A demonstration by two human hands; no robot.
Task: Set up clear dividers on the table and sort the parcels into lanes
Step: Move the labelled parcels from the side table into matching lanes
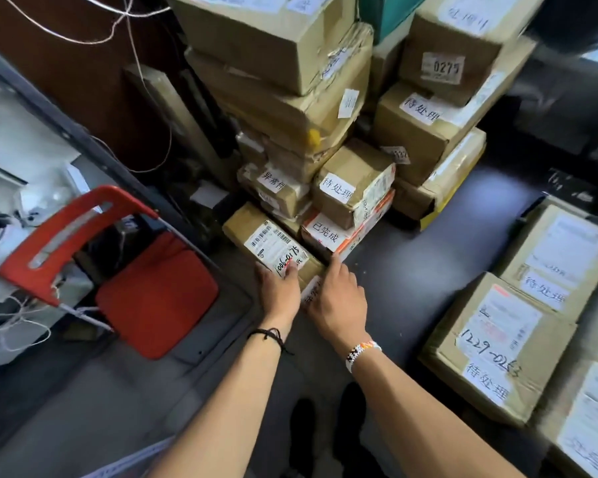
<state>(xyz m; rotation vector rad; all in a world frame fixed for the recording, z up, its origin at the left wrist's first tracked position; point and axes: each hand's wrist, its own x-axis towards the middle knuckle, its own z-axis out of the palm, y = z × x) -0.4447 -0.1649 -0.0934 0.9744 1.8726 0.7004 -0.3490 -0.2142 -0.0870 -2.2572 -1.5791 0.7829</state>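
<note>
low parcel, both hands at it

the parcel [273, 244] lies on the floor at the foot of the stack [290, 108]. left hand [278, 288] rests flattish on its near end. right hand [339, 298], forefinger out, touches its right edge and grips nothing. stiff card, probably light, with slick tape: take it by both sides.

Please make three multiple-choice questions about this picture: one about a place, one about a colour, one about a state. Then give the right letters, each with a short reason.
1. Where is the red chair?
A. right of the stack
B. left of the stack
C. on top of the stack

2. What colour is the cord on the left wrist?
A. white
B. green
C. black

3. In what state is the front parcel?
A. lying label up, both hands on it
B. lifted above the stack
C. cut open

Answers: 1 B, the chair stands left of the boxes. 2 C, the cord is black. 3 A, the left hand and right hand touch it and its label faces up.
</note>
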